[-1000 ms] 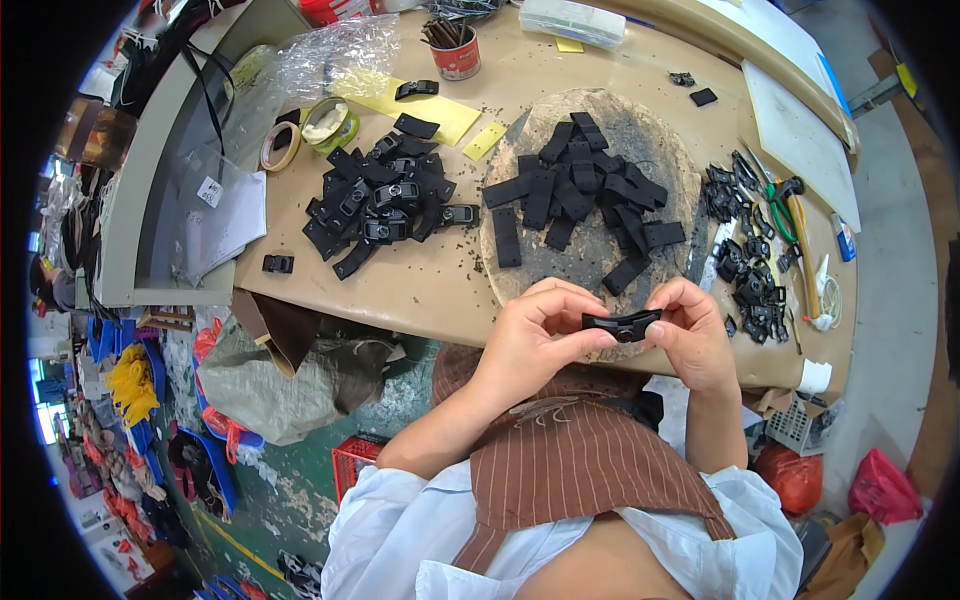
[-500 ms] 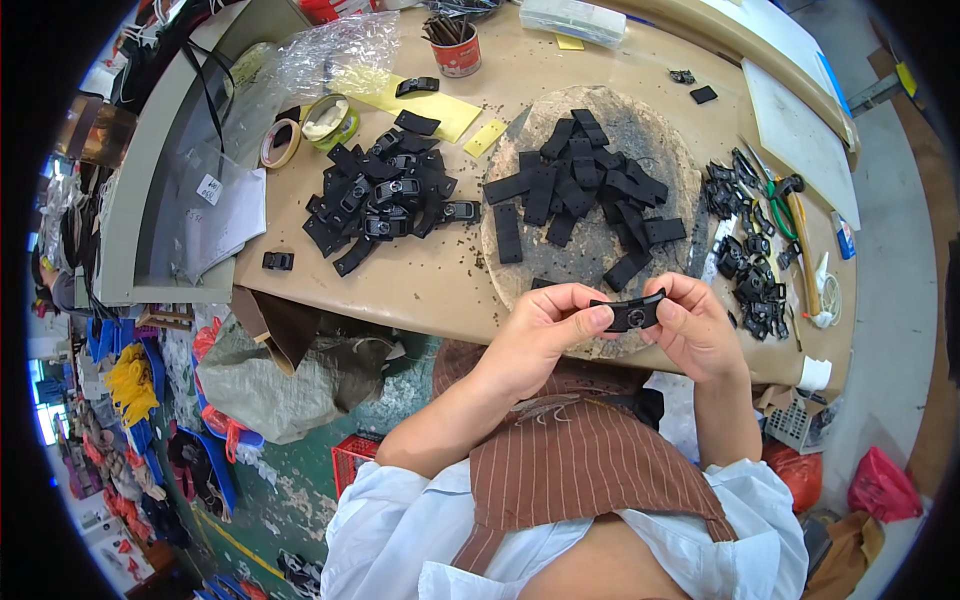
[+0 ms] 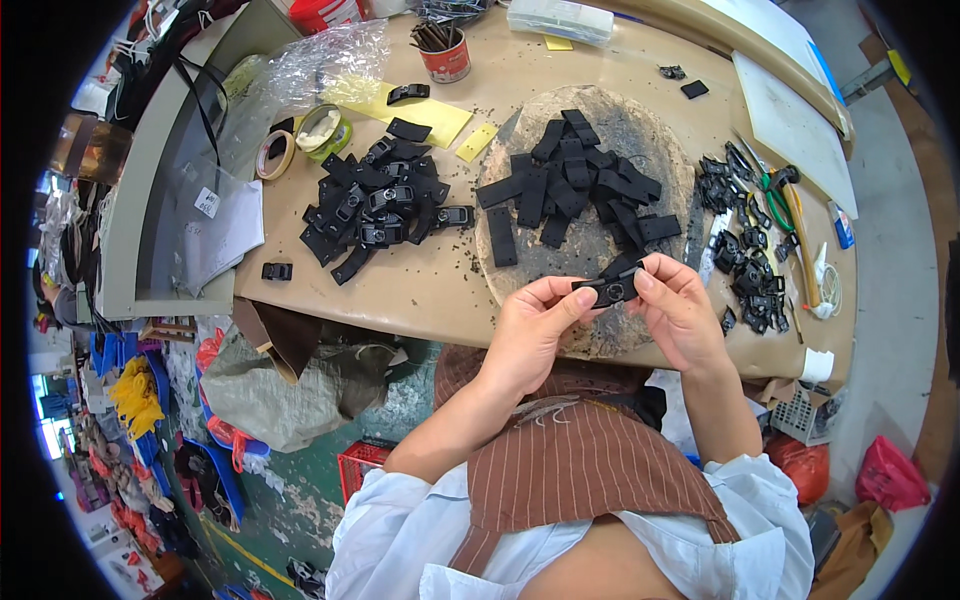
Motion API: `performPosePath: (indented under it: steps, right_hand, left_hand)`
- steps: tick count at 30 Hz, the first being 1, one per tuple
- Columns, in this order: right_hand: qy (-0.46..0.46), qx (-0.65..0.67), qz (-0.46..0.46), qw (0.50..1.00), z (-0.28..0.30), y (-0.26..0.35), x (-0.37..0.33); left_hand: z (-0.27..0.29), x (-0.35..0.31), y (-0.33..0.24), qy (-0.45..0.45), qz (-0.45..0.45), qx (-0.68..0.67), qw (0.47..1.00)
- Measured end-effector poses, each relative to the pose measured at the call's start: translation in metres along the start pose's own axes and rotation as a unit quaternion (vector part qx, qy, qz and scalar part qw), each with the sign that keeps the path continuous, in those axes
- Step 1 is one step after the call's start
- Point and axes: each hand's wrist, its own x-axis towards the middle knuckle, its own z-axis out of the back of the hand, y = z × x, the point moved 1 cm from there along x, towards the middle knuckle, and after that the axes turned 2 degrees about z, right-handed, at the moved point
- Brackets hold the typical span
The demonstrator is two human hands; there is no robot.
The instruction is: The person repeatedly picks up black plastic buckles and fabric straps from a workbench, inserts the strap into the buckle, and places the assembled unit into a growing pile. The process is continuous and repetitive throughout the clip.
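Between my two hands is a black strap piece with a plastic buckle (image 3: pixel 612 293), held over the near edge of the round worn board (image 3: pixel 640 325). My left hand (image 3: pixel 537 330) pinches its left end between thumb and fingers. On the right end, my right hand (image 3: pixel 682 312) grips with thumb and forefinger. Just beyond, a heap of flat black strap pieces (image 3: pixel 572 180) with small holes lies on the board. Left of the board is a pile of black straps fitted with buckles (image 3: pixel 385 200). Loose black buckle parts (image 3: pixel 750 280) lie to the right.
A hammer (image 3: pixel 800 245) and green-handled pliers (image 3: pixel 778 205) lie at the right. Farther back stand a red tin of metal tools (image 3: pixel 443 58), a tape roll (image 3: pixel 275 155) and a green tin (image 3: pixel 324 132). Tiny dark bits are scattered over the brown tabletop (image 3: pixel 440 300).
Both hands have shifted slightly left and away from me with the buckled strap piece, which is now tilted up at its right end. The whole view has also shifted a little.
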Motion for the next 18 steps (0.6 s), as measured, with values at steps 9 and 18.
performPosePath:
  steps: [9,18]
  right_hand:
    - [-0.003,0.005,0.019,1.000,-0.005,0.001,-0.005]
    - [0.059,-0.128,0.033,0.989,-0.008,0.011,-0.010]
  left_hand:
    - [-0.003,0.004,-0.005,0.049,0.107,-0.153,0.981]
    - [-0.038,-0.010,-0.031,0.008,-0.281,0.317,0.906]
